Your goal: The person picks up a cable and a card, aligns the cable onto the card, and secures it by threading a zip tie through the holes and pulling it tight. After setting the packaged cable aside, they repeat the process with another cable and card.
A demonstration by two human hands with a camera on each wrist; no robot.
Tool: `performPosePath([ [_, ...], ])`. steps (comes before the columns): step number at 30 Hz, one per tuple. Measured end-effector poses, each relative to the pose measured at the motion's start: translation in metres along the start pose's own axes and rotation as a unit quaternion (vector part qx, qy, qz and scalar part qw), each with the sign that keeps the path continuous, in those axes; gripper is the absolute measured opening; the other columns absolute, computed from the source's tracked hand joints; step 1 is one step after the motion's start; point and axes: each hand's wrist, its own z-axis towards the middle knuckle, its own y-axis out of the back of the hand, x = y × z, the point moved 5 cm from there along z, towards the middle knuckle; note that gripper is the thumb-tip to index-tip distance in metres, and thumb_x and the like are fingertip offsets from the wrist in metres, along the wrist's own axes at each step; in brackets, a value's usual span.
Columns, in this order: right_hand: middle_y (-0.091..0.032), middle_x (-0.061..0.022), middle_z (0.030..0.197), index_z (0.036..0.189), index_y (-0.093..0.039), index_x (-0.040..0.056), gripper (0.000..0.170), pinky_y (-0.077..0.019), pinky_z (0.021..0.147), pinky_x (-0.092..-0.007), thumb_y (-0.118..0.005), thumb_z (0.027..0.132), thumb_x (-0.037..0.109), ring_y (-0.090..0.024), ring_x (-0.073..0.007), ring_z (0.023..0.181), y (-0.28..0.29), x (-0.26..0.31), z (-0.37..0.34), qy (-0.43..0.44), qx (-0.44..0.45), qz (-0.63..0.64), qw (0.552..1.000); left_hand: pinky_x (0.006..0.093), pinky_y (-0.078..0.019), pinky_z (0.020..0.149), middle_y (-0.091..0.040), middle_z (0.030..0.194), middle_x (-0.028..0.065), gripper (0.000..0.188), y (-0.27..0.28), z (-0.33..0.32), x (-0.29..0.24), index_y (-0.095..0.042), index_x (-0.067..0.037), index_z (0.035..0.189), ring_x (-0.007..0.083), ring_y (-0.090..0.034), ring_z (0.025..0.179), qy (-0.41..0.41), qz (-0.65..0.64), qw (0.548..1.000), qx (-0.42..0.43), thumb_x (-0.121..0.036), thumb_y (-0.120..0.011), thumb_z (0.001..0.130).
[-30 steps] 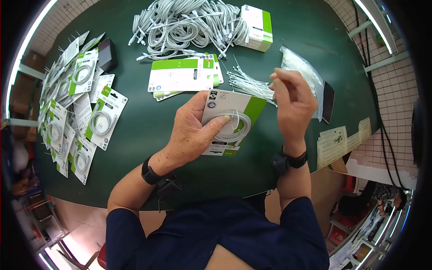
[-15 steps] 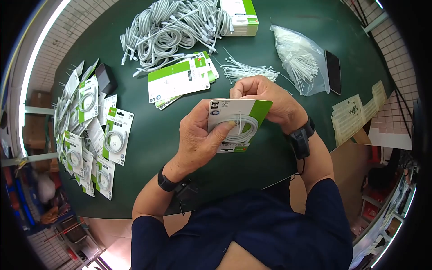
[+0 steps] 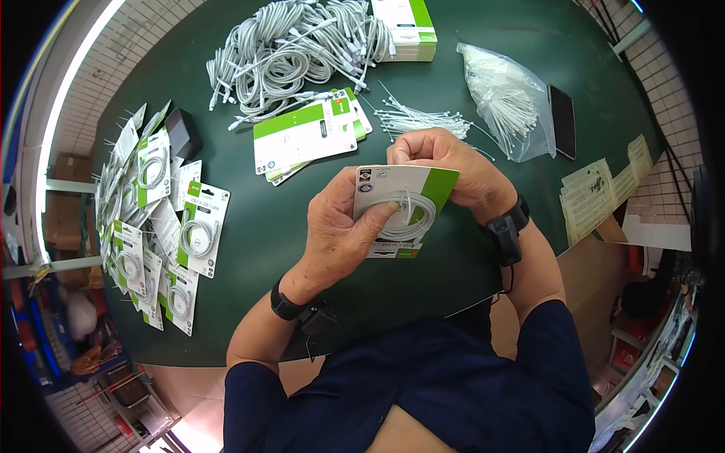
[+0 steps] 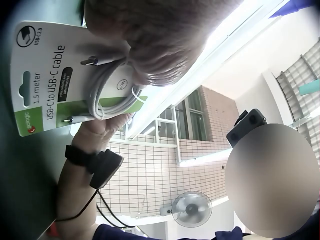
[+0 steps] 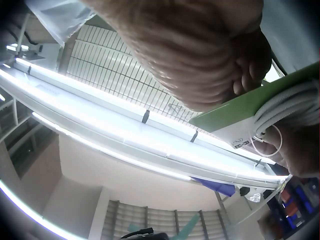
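My left hand [image 3: 336, 223] grips a white and green retail card [image 3: 375, 180], its thumb pressing a coiled white USB-C cable [image 3: 424, 215] against the front. A thin white cable tie [image 3: 408, 204] loops over the coil; the right wrist view shows this loop standing loose from the card. Behind the card's far edge, my right hand [image 3: 461, 167] has its fingers curled and pinches at the tie's ends, fingertips mostly hidden. Printed text and both metal plugs of the cable face the left wrist view, where the card [image 4: 37, 57] is tilted.
Finished-looking carded cables [image 3: 200, 234] are piled at the left beside a black box [image 3: 183, 134]. Ahead lie loose cables [image 3: 294, 57], flat cards [image 3: 302, 143], a card stack [image 3: 408, 34] and loose ties [image 3: 419, 121]. A bag of ties [image 3: 506, 102] and a phone [image 3: 561, 121] lie right.
My right hand came left from above the loose ties to behind the card. The left hand keeps its hold, and the tie's loop over the coil looks narrower. Little differs over the last half second.
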Motion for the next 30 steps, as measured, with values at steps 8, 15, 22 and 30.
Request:
performPosePath([
  [8,-0.062,0.0033,0.085,0.093,-0.061,0.0032,0.014,-0.0467,0.063,-0.0210,-0.069,0.100,0.012,-0.055,-0.0034,0.073,0.009,0.013,0.003,0.050,-0.140,-0.182,0.972,0.0288,-0.0593,0.084,-0.075,0.108,0.0098,0.030,-0.001,-0.001,-0.006,-0.063,0.002,0.122,0.0141,-0.072,0.097,-0.010,0.032,0.999,0.011,-0.004,-0.076,0.095],
  [15,-0.062,0.0016,0.087,0.096,-0.061,0.0012,0.013,-0.0462,0.062,-0.0207,-0.069,0.101,0.011,-0.054,-0.0025,0.074,-0.001,0.005,0.003,0.097,-0.161,-0.291,0.938,0.0283,-0.0597,0.081,-0.076,0.101,0.0083,0.034,-0.007,-0.003,-0.016,-0.064,0.001,0.121,0.0144,-0.073,0.091,-0.002,-0.004,1.000,-0.027,-0.006,-0.080,0.091],
  [22,-0.063,-0.0026,0.092,0.097,-0.060,0.0025,0.014,-0.0460,0.063,-0.0214,-0.069,0.102,0.011,-0.053,-0.0053,0.071,0.001,0.006,0.002,0.162,-0.202,-0.236,0.937,0.0281,-0.0598,0.080,-0.076,0.096,0.0073,0.034,0.000,-0.005,-0.014,-0.067,0.000,0.115,0.0116,-0.073,0.087,0.002,0.094,0.995,-0.025,-0.007,-0.084,0.087],
  [30,-0.065,-0.0062,0.101,0.104,-0.061,0.0029,0.012,-0.0483,0.074,-0.0229,-0.065,0.106,0.014,-0.059,-0.0094,0.084,0.010,0.024,-0.006,0.237,-0.181,0.005,0.955,0.0299,-0.0607,0.083,-0.076,0.107,0.0088,0.033,0.026,0.014,0.011,-0.064,-0.001,0.120,0.0130,-0.072,0.093,0.060,-0.048,0.991,-0.111,-0.007,-0.080,0.092],
])
